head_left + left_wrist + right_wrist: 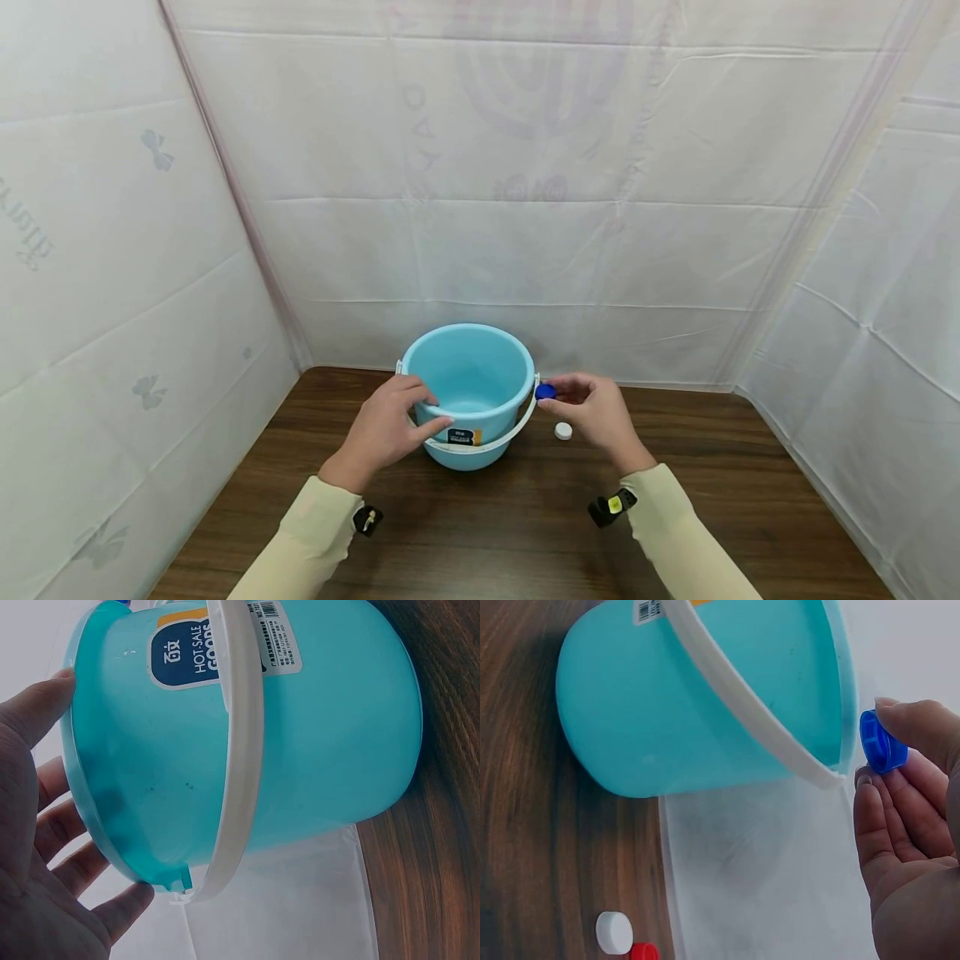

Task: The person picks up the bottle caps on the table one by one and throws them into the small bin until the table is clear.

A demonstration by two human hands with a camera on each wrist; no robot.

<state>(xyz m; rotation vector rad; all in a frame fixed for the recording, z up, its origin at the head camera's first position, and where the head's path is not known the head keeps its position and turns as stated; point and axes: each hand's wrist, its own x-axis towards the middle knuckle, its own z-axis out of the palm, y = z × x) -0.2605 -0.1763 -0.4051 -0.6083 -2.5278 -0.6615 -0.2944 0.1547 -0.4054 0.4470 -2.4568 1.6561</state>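
Note:
A light blue bucket (459,443) with a white handle (517,427) hanging down across its front stands upright on the table. My left hand (384,421) holds the bucket's rim at the front left, the thumb on the near side and the other fingers reaching over the edge. Between thumb and fingertips, my right hand (592,408) pinches a blue bottle cap (883,741). This cap is beside the bucket's rim at the right, near the handle's joint. Below the right hand a white bottle cap (562,431) lies on the table.
A red cap (644,952) lies by the white one in the right wrist view; the hand hides it in the head view. The brown wood-grain table (480,533) is bordered by pale sheet walls (480,250) behind and at both sides.

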